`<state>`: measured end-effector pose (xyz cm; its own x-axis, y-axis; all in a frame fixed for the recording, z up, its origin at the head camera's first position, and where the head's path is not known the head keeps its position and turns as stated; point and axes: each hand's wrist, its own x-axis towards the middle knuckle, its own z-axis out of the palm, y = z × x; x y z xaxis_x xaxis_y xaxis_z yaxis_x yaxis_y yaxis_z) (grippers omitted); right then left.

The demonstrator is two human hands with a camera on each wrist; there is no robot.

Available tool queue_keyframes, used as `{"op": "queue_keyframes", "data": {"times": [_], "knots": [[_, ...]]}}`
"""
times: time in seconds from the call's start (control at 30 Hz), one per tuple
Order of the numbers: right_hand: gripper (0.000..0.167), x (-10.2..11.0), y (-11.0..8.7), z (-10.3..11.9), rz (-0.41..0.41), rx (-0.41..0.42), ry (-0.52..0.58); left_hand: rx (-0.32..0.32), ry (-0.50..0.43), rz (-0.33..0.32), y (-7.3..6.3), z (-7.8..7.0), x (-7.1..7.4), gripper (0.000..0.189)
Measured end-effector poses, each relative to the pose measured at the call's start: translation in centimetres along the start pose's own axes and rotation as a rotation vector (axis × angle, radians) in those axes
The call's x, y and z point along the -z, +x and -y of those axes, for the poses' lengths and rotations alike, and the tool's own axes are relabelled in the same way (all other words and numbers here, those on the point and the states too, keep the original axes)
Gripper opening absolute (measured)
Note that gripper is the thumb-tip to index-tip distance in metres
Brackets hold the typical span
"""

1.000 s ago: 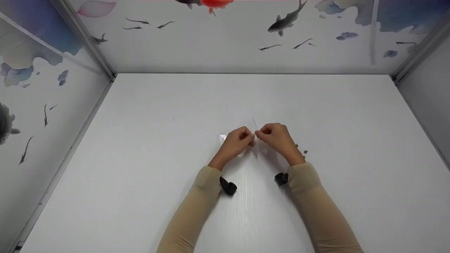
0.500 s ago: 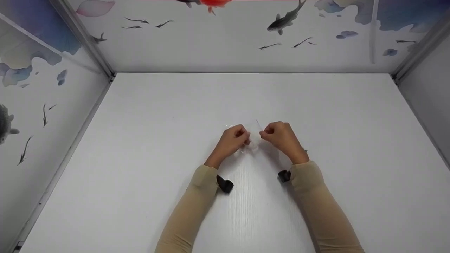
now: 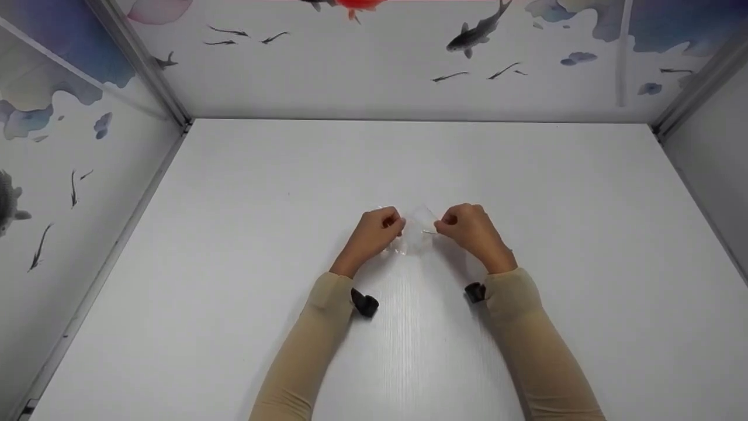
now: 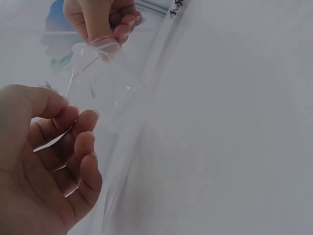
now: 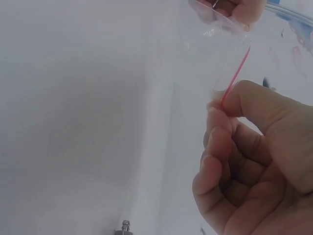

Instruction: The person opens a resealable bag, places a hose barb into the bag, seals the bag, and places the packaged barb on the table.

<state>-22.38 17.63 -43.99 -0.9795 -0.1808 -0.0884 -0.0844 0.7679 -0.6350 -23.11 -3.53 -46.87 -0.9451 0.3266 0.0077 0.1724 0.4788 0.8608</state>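
Held over the bench (image 3: 234,280) between the left-hand grip (image 3: 373,230) and right-hand grip (image 3: 472,230), each pinching an edge, the clear zip-lock bag (image 4: 106,88) could slip free or tear if the pull turns uneven (it looks thin).

We see a person wearing 2 long, plain beige sleeves: a left sleeve (image 3: 295,365) and a right sleeve (image 3: 555,356), both close-fitting, with fine creases crossing the fabric toward the bottom edge. Each ends in a broader, bulkier cuff, the left cuff (image 3: 334,292) and the right cuff (image 3: 513,292). From the inner side of each we see 1 small black device protruding: the left device (image 3: 368,305) has a narrow neck and a rounded, barrel-like end; the right device (image 3: 475,292) looks short and stubby. Beyond the cuffs, we see bare hands: left hand (image 3: 368,234), right hand (image 3: 472,234).
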Motion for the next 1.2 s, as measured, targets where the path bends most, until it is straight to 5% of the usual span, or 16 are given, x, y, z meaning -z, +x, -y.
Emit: {"op": "queue_keyframes", "data": {"times": [0.33,0.63,1.0,1.2], "knots": [[0.019,-0.2,0.0,0.0,0.017,-0.019,0.001,-0.021,0.065,-0.007,-0.1,0.7,0.8,0.020],[0.023,-0.7,0.0,0.2,0.004,0.045,-0.017,0.045,0.052,0.010,0.0,1.1,0.9,0.018],[0.024,-0.5,-0.1,0.2,0.043,0.025,0.003,0.086,-0.012,0.033,0.0,1.4,0.9,0.018],[0.022,1.1,-0.6,0.4,0.068,-0.009,-0.030,0.025,0.026,0.039,0.0,1.0,0.8,0.017]]}}
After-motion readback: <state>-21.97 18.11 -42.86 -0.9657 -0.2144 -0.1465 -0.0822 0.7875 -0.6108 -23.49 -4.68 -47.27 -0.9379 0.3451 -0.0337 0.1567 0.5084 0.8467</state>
